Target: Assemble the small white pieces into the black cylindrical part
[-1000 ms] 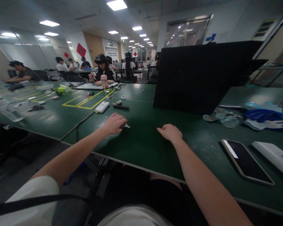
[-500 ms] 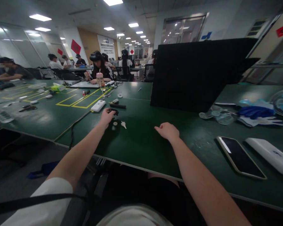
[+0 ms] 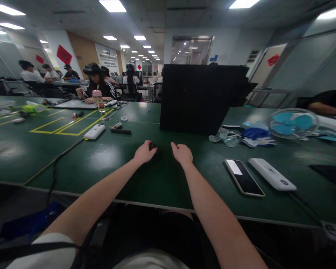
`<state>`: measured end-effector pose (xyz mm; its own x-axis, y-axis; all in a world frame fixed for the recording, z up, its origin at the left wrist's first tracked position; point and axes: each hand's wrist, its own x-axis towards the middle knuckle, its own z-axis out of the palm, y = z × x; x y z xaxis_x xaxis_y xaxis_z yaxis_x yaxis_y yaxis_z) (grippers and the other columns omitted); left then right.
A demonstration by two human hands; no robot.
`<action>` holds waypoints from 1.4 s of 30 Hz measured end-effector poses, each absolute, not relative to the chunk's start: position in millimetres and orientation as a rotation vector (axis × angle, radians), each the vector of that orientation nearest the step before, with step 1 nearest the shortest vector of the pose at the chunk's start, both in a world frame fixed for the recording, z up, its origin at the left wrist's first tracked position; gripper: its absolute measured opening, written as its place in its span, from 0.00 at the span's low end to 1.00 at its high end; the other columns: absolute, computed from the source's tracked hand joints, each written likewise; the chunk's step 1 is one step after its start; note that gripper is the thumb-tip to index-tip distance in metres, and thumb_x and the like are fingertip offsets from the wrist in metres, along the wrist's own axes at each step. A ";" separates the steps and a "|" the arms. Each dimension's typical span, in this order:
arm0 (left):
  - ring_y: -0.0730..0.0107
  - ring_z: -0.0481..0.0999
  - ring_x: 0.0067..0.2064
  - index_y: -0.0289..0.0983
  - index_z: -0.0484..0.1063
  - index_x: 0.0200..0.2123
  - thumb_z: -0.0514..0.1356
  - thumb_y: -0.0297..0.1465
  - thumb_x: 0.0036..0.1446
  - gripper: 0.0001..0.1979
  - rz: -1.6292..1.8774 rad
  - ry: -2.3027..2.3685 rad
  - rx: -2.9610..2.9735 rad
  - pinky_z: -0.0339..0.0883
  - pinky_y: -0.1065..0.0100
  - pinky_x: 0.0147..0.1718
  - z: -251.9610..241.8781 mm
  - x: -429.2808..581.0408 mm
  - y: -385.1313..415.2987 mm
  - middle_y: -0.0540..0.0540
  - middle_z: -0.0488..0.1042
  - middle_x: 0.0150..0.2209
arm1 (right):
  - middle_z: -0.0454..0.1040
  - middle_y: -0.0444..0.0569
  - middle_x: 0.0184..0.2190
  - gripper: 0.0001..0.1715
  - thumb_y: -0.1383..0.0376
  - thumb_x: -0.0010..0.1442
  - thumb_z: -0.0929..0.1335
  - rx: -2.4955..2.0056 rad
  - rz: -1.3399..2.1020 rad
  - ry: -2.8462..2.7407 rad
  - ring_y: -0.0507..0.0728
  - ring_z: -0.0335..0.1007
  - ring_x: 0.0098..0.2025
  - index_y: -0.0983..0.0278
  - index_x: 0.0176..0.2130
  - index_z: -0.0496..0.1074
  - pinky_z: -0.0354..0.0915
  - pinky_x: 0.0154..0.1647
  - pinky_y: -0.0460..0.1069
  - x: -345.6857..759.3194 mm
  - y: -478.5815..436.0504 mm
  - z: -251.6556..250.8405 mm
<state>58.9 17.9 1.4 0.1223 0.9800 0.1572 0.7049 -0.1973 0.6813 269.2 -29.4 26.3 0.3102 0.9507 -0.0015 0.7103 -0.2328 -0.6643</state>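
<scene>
My left hand is closed around a small black object, just above the green table. Its dark end shows between the thumb and fingers, and the rest is hidden by the hand. A short way to the right, my right hand is curled with the thumb side facing left. Whether anything is inside those fingers is hidden. The two hands face each other with a gap between them. Beyond the left hand lie a dark flat bar and a small pale cylindrical piece.
A large black panel stands behind my hands. On the right lie a phone, a white power bank, blue and white gloves and a fan. Another white device with a cable is left. A person sits across.
My left hand has moved right with the black object, closer to my right hand. The small white pieces beside it are no longer visible on the table. The view has turned right.
</scene>
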 end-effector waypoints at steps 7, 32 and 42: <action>0.57 0.80 0.43 0.37 0.64 0.58 0.59 0.40 0.62 0.23 0.712 1.392 2.101 0.71 0.62 0.39 6.0 151.2 -39.0 0.36 0.78 0.48 | 0.79 0.56 0.32 0.43 0.35 0.66 0.51 -1.976 0.526 -1.348 0.60 0.74 0.34 0.62 0.30 0.74 0.65 0.36 0.52 280.2 -28.4 33.6; 0.60 0.79 0.43 0.43 0.71 0.54 0.64 0.30 0.51 0.24 0.952 1.312 2.066 0.72 0.61 0.45 7.7 8.1 -10.0 0.46 0.79 0.42 | 0.81 0.49 0.41 0.12 0.62 0.65 0.66 -1.720 0.345 -2.094 0.58 0.76 0.40 0.58 0.45 0.79 0.70 0.41 0.52 231.5 -49.2 39.0; 0.60 0.80 0.45 0.44 0.71 0.53 0.65 0.31 0.49 0.25 0.799 1.145 2.170 0.73 0.61 0.47 7.2 11.1 -19.1 0.46 0.80 0.45 | 0.80 0.48 0.45 0.14 0.62 0.68 0.65 -1.333 0.287 -2.194 0.58 0.75 0.47 0.57 0.47 0.79 0.69 0.50 0.55 207.4 -62.6 39.1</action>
